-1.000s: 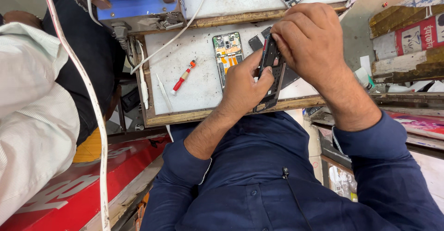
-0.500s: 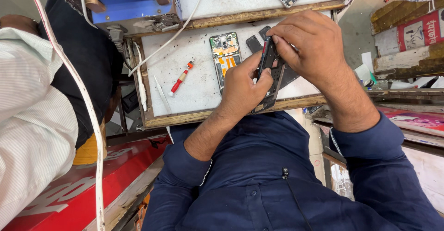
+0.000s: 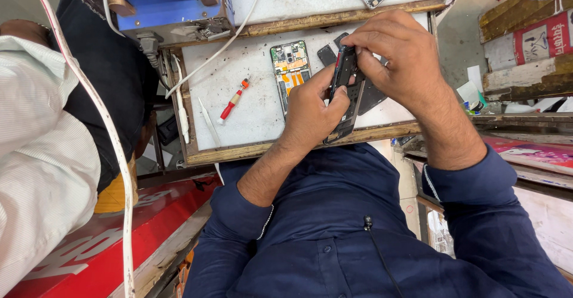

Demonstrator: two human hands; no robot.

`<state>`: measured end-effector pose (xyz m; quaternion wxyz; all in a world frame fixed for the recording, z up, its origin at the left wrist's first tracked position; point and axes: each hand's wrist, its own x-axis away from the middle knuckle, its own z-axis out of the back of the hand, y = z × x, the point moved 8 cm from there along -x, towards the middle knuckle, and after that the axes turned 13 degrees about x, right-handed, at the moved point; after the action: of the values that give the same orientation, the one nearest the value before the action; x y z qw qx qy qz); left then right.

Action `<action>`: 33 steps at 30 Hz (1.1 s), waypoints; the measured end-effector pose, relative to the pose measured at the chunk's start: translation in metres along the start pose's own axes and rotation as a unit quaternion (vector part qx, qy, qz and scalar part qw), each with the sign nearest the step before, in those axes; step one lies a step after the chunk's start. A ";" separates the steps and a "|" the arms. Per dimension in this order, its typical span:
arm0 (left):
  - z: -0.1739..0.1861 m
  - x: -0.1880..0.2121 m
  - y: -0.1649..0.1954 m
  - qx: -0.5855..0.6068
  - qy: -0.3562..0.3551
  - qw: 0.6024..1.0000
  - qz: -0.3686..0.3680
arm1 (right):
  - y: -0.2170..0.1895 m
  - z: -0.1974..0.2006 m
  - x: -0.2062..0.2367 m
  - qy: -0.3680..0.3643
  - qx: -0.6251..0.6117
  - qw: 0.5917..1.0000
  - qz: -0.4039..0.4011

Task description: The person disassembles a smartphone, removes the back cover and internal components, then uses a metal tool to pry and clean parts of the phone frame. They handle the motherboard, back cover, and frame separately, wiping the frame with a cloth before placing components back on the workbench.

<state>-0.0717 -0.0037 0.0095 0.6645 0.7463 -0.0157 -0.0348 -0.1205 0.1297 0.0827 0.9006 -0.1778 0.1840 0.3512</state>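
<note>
My left hand (image 3: 313,110) and right hand (image 3: 400,59) both grip a dark phone frame (image 3: 345,95), held upright over the near edge of the counter (image 3: 250,107). It looks light, thin and fragile, best pinched by its edges. Both wrists bend inward, fingers curled.

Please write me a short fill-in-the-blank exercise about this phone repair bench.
1. Both hands, left hand and right hand, hold a black phone ____.
2. The screwdriver on the work mat has a ____ handle.
3. The opened phone lies ____ of the screwdriver.

Missing words: frame; red; right
</note>
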 end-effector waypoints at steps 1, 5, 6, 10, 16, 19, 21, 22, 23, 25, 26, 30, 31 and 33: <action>0.001 0.000 -0.002 0.001 0.003 1.000 0.004 | 0.002 0.000 0.001 0.004 -0.006 1.000 0.003; 0.002 -0.001 -0.008 0.068 -0.004 0.997 0.022 | 0.020 0.008 0.009 0.050 0.002 0.997 -0.065; 0.002 -0.001 -0.009 0.102 -0.011 0.995 0.021 | 0.027 0.013 0.012 0.062 0.000 0.993 -0.099; 0.002 0.000 -0.013 0.125 -0.021 0.991 0.036 | 0.025 0.025 0.015 0.064 0.019 0.990 -0.128; -0.003 0.001 -0.004 0.070 -0.034 0.997 0.004 | -0.009 0.020 -0.004 0.030 -0.005 1.000 -0.005; 0.001 0.001 0.004 0.006 -0.019 1.000 -0.018 | -0.009 0.016 -0.011 0.015 -0.011 1.000 -0.002; 0.004 -0.001 0.008 -0.021 0.001 1.000 -0.020 | -0.013 0.015 -0.013 0.017 0.023 0.999 0.018; 0.005 -0.002 0.010 -0.035 0.010 0.999 -0.022 | -0.016 0.015 -0.014 0.024 0.057 0.997 0.035; 0.005 -0.003 0.009 -0.056 0.014 0.998 -0.009 | -0.018 0.015 -0.014 0.032 0.092 0.994 0.052; 0.005 -0.004 0.007 -0.097 0.017 0.995 0.017 | -0.020 0.014 -0.014 0.048 0.119 0.990 0.055; 0.005 -0.005 0.007 -0.093 0.021 0.995 0.015 | -0.020 0.015 -0.013 0.056 0.133 0.988 0.056; 0.005 -0.007 0.010 -0.026 0.031 0.999 -0.026 | -0.003 0.021 -0.009 0.090 0.116 0.989 -0.028; 0.006 -0.008 0.010 0.004 0.032 0.999 -0.040 | 0.003 0.023 -0.006 0.092 0.105 0.989 -0.056; 0.006 -0.010 0.005 0.062 0.026 0.997 -0.034 | 0.012 0.022 0.003 0.071 0.093 0.988 -0.101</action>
<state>-0.0815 -0.0098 0.0142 0.6153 0.7870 0.0250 -0.0372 -0.1225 0.1499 0.0984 0.9286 -0.1355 0.2606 0.2267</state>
